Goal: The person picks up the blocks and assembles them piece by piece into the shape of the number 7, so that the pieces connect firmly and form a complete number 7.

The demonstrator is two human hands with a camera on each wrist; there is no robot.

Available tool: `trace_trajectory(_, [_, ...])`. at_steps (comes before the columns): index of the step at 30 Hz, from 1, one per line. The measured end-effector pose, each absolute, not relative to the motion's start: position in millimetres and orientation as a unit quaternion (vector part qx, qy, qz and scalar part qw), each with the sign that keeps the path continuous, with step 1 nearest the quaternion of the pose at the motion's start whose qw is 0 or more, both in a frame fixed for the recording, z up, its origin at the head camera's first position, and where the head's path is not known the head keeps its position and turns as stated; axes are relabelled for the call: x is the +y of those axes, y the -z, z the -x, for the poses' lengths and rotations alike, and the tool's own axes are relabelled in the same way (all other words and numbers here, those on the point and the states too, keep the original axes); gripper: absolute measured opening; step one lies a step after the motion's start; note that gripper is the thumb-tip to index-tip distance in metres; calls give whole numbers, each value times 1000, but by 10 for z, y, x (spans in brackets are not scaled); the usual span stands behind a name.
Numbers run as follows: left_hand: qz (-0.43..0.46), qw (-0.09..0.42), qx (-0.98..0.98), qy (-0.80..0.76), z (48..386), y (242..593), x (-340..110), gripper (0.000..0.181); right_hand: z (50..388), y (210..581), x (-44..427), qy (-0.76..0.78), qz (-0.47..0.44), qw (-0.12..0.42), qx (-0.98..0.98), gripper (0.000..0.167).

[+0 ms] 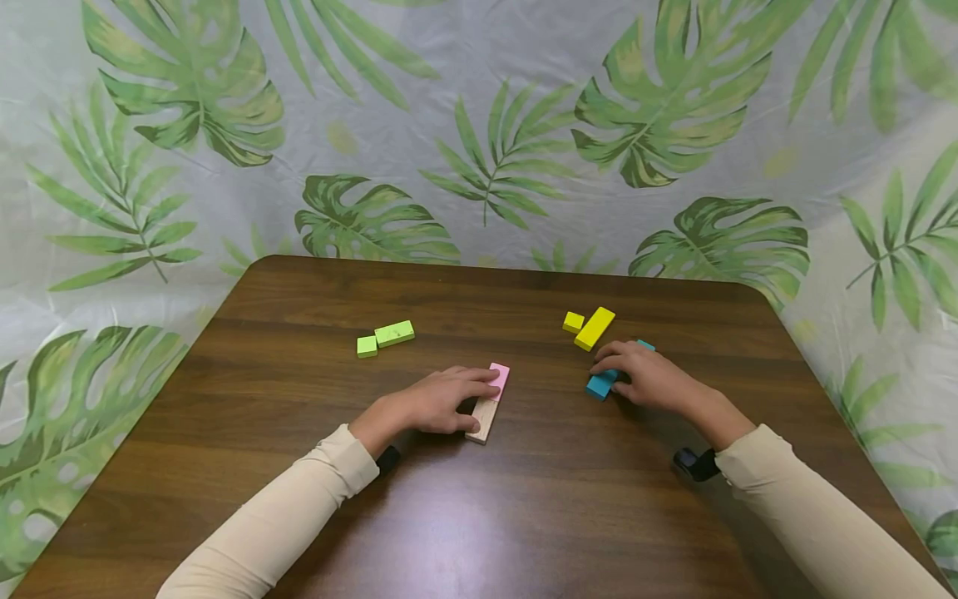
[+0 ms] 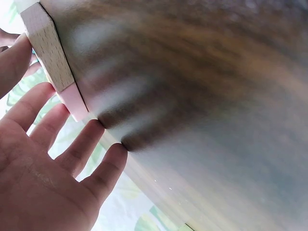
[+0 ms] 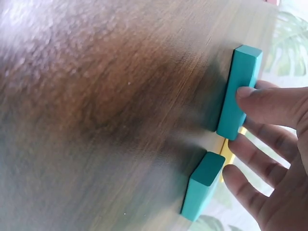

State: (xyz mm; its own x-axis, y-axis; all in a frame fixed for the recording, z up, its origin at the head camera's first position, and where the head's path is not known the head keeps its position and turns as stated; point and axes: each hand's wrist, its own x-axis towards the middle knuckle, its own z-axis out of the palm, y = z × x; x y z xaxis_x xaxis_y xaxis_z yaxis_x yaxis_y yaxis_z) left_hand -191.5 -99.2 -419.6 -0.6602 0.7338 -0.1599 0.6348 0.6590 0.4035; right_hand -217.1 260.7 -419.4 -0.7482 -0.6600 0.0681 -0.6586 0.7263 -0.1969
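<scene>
On the table, the left hand — fingers relaxed — could, pressing unevenly, part the pink block from the wooden block while the right hand pinches a blue block.

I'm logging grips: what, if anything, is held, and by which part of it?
The right hand pinches the near blue block around its middle. The left hand only touches the pink block and wood block; no pinch shows.

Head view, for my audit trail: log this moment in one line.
left hand: touching pink block, wooden block; right hand: pinching nearer blue block
</scene>
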Motion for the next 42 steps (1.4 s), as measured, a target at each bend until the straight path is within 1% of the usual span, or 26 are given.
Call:
trace_trajectory(20, [-381,156,896,-164,1896,4202,-1006,57,2202,4223,2523,92,367,5,925,31])
trace_trajectory(31, [-378,146,896,-179,1893,4234,-1005,55,2267,4200,2270,102,395,-1,913,28])
trace_trajectory(42, [-376,149,898,-175,1875,4207,-990,56,2375,4166,2028,108,382,36,917,28])
